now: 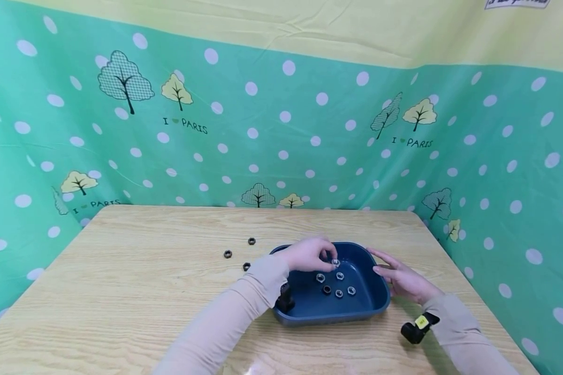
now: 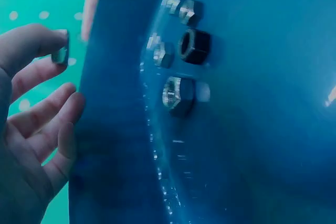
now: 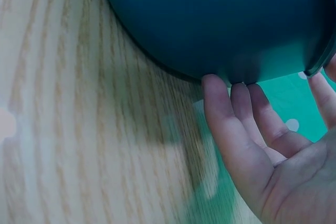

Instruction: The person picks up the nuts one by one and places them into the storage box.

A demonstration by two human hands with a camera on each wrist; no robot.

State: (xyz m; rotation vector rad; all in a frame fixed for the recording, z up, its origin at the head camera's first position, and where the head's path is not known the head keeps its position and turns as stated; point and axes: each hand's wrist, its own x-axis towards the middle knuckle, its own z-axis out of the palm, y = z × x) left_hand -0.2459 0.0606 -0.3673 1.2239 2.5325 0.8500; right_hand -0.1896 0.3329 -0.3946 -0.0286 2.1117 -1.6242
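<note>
A silver hex nut (image 2: 61,48) is pinched between the thumb and index finger of my left hand (image 1: 309,253), over the inside of a dark blue plastic tub (image 1: 330,315). The left hand's other fingers (image 2: 65,106) are loosely bent. On the tub's floor lie several silver nuts (image 1: 351,290) and one black nut (image 1: 327,289). My right hand (image 1: 405,281) holds the tub at its right side, thumb at the rim and three fingertips (image 3: 214,85) against the outer wall.
Left of the tub, three dark nuts lie on the wooden table (image 1: 136,291): one at the back (image 1: 252,241), one farther left (image 1: 228,254), and one near the tub (image 1: 246,266). A green dotted curtain (image 1: 225,151) hangs behind the table and along its sides.
</note>
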